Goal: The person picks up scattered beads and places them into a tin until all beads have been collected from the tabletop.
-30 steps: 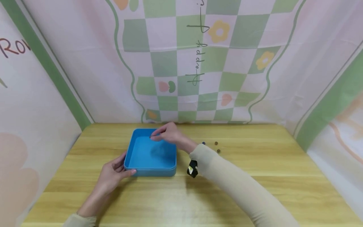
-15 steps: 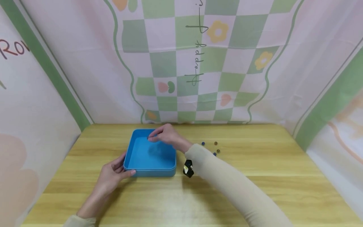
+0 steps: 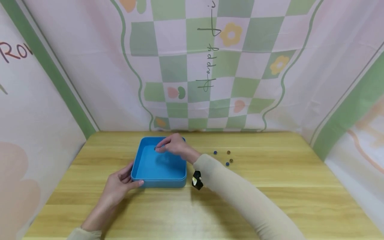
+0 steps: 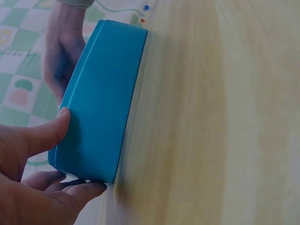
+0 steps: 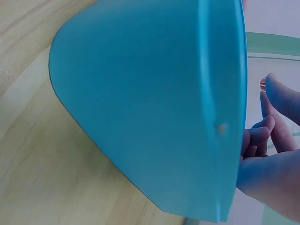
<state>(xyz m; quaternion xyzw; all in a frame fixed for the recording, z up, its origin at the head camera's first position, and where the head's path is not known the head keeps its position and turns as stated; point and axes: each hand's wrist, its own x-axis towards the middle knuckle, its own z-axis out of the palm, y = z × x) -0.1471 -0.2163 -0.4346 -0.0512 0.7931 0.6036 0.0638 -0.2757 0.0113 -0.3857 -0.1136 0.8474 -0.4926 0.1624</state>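
Observation:
A square, open-topped blue box (image 3: pixel 159 183) stands on the table, left of the middle. My left hand (image 3: pixel 115 188) grips its near left corner; in the left wrist view the thumb (image 4: pixel 56 129) lies at the rim and the other fingers sit at the end wall. Over the inside of the box, my right hand (image 3: pixel 175 145) pinches a small round bead (image 5: pixel 263 84) between thumb and index fingertips. That bead looks reddish and glassy in the right wrist view. Several beads lie right of the box, among them a blue bead (image 3: pixel 215 152) and a brown bead (image 3: pixel 228 152).
The wooden table (image 3: pixel 270 196) runs back to a patterned cloth (image 3: pixel 201 103) hung behind it. Cloth panels also rise at the left and right sides. A black object (image 3: pixel 197 180) hangs at the right wrist, beside the box.
My right hand has shifted slightly left and toward me above the box, still pinching the bead. A blue bead earlier hidden by the right sleeve now shows. The left hand and box stay put.

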